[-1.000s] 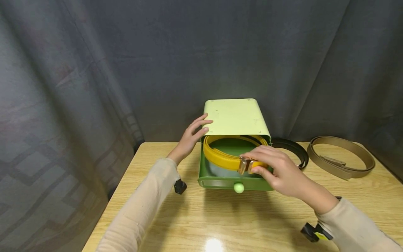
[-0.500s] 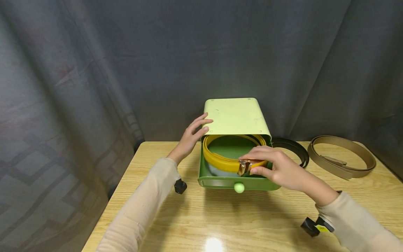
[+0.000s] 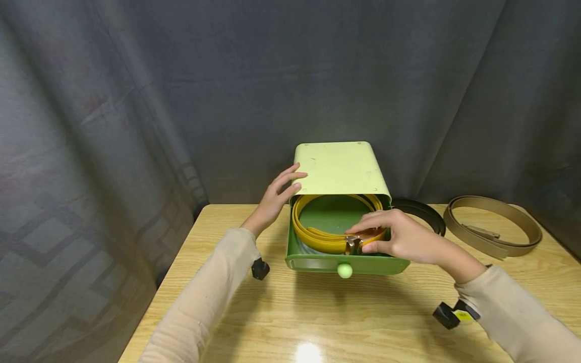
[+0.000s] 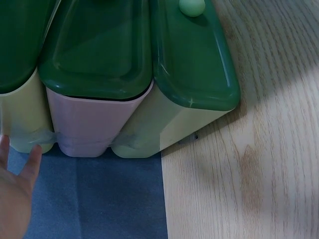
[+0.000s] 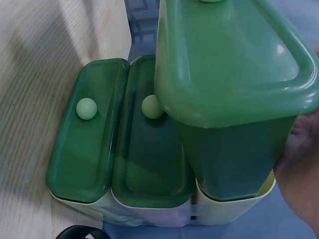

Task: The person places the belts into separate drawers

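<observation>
A coiled yellow belt (image 3: 320,243) lies within the pulled-out green drawer (image 3: 313,263) of a small cabinet with a pale green top (image 3: 338,169). My right hand (image 3: 401,237) pinches this belt beside its shiny metal buckle (image 3: 352,244), low behind the drawer front. In the right wrist view the open drawer (image 5: 234,64) hides much of that hand (image 5: 301,184). Fingers spread, my left hand (image 3: 274,201) rests against the cabinet's left side. The left wrist view catches only part of it (image 4: 15,204), next to the cabinet wall.
Two closed drawers (image 5: 84,154) with round knobs sit below the open one. Right of the cabinet a coiled black belt (image 3: 428,214) is partly hidden, and a coiled tan belt (image 3: 513,249) lies farther right on the wooden table (image 3: 272,322). A grey curtain (image 3: 254,91) hangs behind.
The yellow belt has sunk lower into the drawer, its buckle side dropping toward the drawer bottom with my right hand still pinching it. My left hand stays in place.
</observation>
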The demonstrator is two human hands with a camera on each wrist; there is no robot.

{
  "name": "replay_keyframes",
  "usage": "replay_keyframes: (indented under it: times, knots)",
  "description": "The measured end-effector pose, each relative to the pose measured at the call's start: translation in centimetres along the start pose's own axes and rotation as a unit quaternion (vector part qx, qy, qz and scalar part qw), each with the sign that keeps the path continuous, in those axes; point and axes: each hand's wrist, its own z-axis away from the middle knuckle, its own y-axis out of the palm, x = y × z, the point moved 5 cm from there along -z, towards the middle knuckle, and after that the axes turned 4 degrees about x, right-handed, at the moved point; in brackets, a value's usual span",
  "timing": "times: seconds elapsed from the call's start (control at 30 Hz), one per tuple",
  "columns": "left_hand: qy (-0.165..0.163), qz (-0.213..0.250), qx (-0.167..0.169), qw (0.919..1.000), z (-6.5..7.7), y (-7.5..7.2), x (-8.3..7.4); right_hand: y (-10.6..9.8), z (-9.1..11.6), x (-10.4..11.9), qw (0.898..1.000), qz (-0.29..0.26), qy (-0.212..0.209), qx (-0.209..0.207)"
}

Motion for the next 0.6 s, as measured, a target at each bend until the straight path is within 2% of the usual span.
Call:
replay_keyframes:
  times: [0.33, 0.6]
  knots:
    - [0.001, 0.002, 0.0, 1.0, -0.05, 0.13, 0.06, 0.15, -0.18, -1.0, 0.999, -0.004, 0.039, 0.033]
    - [0.0, 0.001, 0.0, 1.0, -0.05, 0.23, -0.07, 0.15, -0.2, -0.6, 0.997, -0.021, 0.028, 0.062]
